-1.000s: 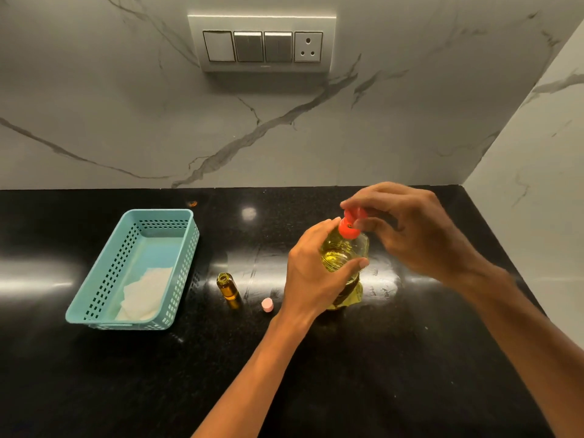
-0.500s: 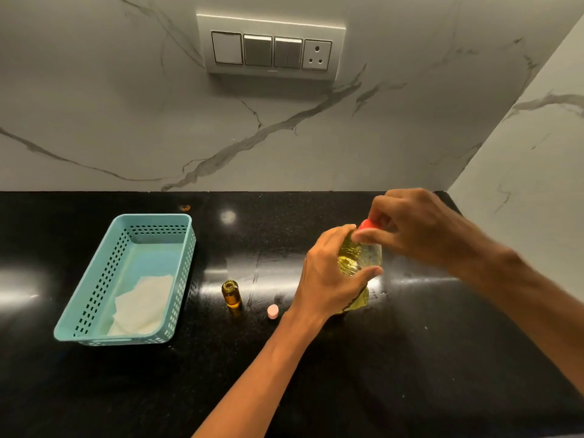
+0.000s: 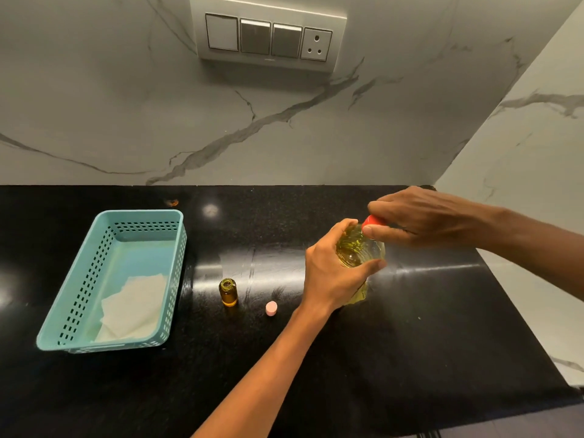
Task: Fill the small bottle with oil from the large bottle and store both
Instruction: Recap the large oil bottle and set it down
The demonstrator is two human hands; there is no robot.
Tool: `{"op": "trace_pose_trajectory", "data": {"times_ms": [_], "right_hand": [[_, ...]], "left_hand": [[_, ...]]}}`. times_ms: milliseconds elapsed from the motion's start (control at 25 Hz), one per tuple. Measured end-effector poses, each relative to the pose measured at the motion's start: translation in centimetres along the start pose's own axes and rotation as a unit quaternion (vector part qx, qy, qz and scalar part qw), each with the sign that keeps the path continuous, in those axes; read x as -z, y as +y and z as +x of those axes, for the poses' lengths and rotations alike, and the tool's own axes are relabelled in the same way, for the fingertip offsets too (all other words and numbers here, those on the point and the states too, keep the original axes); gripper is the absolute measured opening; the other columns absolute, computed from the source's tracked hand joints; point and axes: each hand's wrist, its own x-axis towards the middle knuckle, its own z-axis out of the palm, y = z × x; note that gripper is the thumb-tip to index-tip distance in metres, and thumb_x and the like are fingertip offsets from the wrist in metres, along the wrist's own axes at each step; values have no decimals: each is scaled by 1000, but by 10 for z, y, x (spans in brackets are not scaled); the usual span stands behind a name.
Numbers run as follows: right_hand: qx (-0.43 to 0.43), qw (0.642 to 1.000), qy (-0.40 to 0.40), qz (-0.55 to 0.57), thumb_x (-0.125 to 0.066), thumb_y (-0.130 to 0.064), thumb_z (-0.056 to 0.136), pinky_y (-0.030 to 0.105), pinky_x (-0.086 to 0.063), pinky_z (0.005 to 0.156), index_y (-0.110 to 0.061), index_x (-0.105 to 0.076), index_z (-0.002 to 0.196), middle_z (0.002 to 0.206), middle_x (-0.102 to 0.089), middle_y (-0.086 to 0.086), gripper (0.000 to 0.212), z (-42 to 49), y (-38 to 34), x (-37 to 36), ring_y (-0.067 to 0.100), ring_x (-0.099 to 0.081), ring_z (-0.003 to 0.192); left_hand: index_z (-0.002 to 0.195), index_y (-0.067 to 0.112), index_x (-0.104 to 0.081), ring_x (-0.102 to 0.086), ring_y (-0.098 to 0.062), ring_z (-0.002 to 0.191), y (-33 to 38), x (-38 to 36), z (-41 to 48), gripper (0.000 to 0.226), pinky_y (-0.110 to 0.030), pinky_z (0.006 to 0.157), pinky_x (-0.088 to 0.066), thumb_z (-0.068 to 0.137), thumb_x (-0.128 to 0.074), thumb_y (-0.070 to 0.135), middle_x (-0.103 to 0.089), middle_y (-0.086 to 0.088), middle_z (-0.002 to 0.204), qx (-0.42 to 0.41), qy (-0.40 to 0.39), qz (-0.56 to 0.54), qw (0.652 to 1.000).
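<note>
The large bottle [image 3: 358, 249] of yellow oil stands upright on the black counter, right of centre. My left hand [image 3: 331, 273] wraps around its body. My right hand [image 3: 423, 216] pinches its red cap [image 3: 374, 221] from above, and the cap sits on the bottle's neck. The small amber bottle [image 3: 228, 292] stands uncapped to the left, holding oil. Its pink cap [image 3: 271, 308] lies on the counter between the small bottle and my left wrist.
A teal perforated basket [image 3: 94, 267] with a white paper towel [image 3: 132, 308] inside sits at the left of the black counter [image 3: 410, 358]. Marble walls close off the back and the right side. A switch panel [image 3: 268, 36] hangs on the back wall.
My right hand has turned on the red cap, fingers shifting over it. My left hand keeps its hold on the large bottle. The camera view has shifted slightly.
</note>
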Motion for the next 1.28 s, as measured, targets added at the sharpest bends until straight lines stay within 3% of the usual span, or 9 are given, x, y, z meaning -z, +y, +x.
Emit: {"op": "trace_pose_trajectory", "data": {"times_ms": [200, 280, 360, 520, 640, 760, 960, 1120, 1280], "right_hand": [[-167, 975, 100, 109, -28, -65, 89, 20, -29, 45, -19, -48, 59, 50, -43, -1, 59, 0, -26, -25, 9, -36, 43], [-234, 966, 48, 97, -35, -63, 91, 21, -33, 47, -15, -56, 63, 54, -50, 1, 60, 1, -32, -19, 10, -45, 47], [-181, 984, -2, -2, -24, -72, 85, 24, -42, 49, -18, -61, 79, 64, -56, -2, 67, 0, -24, -3, 11, -52, 54], [67, 992, 35, -102, -4, -70, 90, 22, -48, 49, -23, -54, 98, 78, -50, -8, 69, 4, -6, 17, 8, -49, 59], [67, 990, -10, -123, -5, -55, 100, 21, -39, 38, -15, -59, 82, 66, -51, -2, 70, 10, 0, 9, 9, -43, 48], [50, 983, 48, -173, -2, -52, 96, 21, -35, 44, -12, -61, 86, 64, -50, -2, 72, 9, -9, -6, 9, -44, 47], [-159, 976, 25, -145, -30, -53, 101, 21, -33, 46, -11, -53, 65, 55, -43, -1, 59, 16, -35, -10, 8, -41, 46], [96, 984, 83, -127, -9, -69, 93, 16, -37, 44, -23, -55, 88, 71, -52, -7, 65, 14, 6, 10, 8, -50, 53], [112, 986, 64, -101, -15, -60, 99, 17, -35, 40, -21, -54, 85, 67, -48, -4, 57, 11, 14, -1, 10, -45, 47]], "left_hand": [[128, 30, -59, -62, 13, 98, 5, 2, -2, 67, -13, 89, -53, 70, -88, 45, -65, 26, 106, 17, -3, -23, 1000], [129, 33, -58, -60, 17, 97, 7, 4, -3, 67, -10, 88, -52, 70, -88, 44, -63, 29, 104, 19, -8, -19, 1000], [125, 33, -59, -64, 8, 101, 6, 4, -2, 63, -17, 90, -55, 70, -88, 44, -68, 21, 109, 20, -24, -15, 999], [132, 33, -55, -64, 4, 104, 6, 7, 2, 74, -17, 91, -54, 68, -89, 45, -68, 16, 115, 40, -32, -10, 999], [131, 33, -55, -63, 3, 106, 5, 7, 1, 75, -15, 91, -53, 67, -91, 44, -67, 15, 118, 47, -20, -15, 999], [127, 32, -57, -63, 2, 108, 5, 4, 0, 69, -15, 91, -53, 68, -90, 43, -68, 14, 118, 44, -13, -12, 999], [129, 35, -55, -62, 12, 102, 6, 6, 2, 70, -10, 89, -51, 69, -90, 44, -67, 21, 110, 51, -28, -10, 998], [132, 32, -55, -65, 1, 107, 3, 8, 3, 71, -27, 94, -57, 70, -89, 43, -68, 14, 117, 42, -43, -9, 998], [134, 31, -53, -63, 2, 107, 5, 6, 3, 74, -19, 92, -54, 71, -89, 43, -67, 13, 120, 44, -35, -2, 998]]}}
